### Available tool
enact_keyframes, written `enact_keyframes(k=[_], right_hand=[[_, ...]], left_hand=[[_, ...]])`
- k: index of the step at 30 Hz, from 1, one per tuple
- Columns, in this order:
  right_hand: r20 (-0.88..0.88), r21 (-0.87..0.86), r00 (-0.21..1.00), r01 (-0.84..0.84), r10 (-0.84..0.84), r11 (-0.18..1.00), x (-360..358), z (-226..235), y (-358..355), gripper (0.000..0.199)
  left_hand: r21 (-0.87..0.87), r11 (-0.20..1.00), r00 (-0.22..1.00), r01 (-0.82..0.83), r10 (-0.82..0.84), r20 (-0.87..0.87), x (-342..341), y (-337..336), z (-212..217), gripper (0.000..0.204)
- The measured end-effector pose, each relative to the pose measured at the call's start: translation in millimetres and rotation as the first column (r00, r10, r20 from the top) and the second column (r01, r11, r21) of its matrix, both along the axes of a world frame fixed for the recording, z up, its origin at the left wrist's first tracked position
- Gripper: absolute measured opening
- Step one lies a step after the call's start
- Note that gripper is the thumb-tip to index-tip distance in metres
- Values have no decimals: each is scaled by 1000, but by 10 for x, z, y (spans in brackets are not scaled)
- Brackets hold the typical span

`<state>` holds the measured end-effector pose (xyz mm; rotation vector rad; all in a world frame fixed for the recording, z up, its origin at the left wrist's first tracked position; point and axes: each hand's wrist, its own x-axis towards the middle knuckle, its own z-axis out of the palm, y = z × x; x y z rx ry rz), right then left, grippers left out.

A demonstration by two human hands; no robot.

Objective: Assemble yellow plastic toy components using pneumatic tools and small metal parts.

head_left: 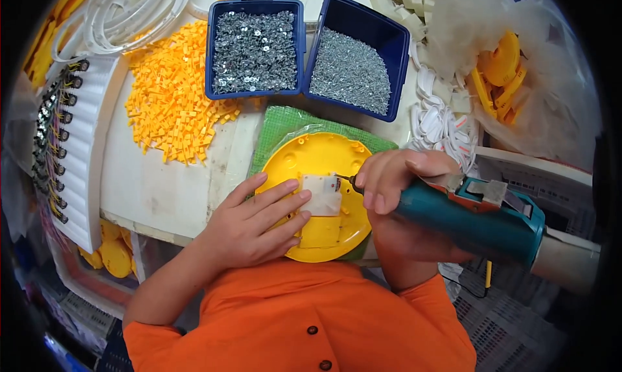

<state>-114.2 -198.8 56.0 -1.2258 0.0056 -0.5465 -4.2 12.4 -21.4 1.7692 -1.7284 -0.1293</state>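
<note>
A round yellow plastic housing (278,161) lies on a green mat (285,120) at the table's near edge. Inside it, about the middle, sits a whitish rectangular plate (322,203). My left hand (259,223) rests flat over the housing's left side, fingers stretched, fingertips reaching the plate. In my right hand (405,190) is a teal electric screwdriver (473,220), held nearly level. Its dark bit points left and meets the plate's upper right corner; whether a screw is under the tip is too small to tell.
Two blue bins (302,54) at the back hold small metal parts and screws. Small yellow pieces (172,100) are heaped on the left, beside a white foam rack (97,139) of wired parts. White coiled parts (440,126) and a plastic bag (551,100) of yellow parts lie right.
</note>
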Motion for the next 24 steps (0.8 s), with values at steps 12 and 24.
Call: enact_keyframes(k=[12, 24], right_hand=[[-43, 74, 999, -14, 17, 997, 74, -31, 58, 37], [-24, 83, 995, -90, 93, 992, 281, 7, 238, 19]], left_hand=[[-13, 1000, 1000, -7, 7, -11, 12, -16, -15, 32], [-149, 988, 999, -48, 46, -18, -29, -14, -103, 30]])
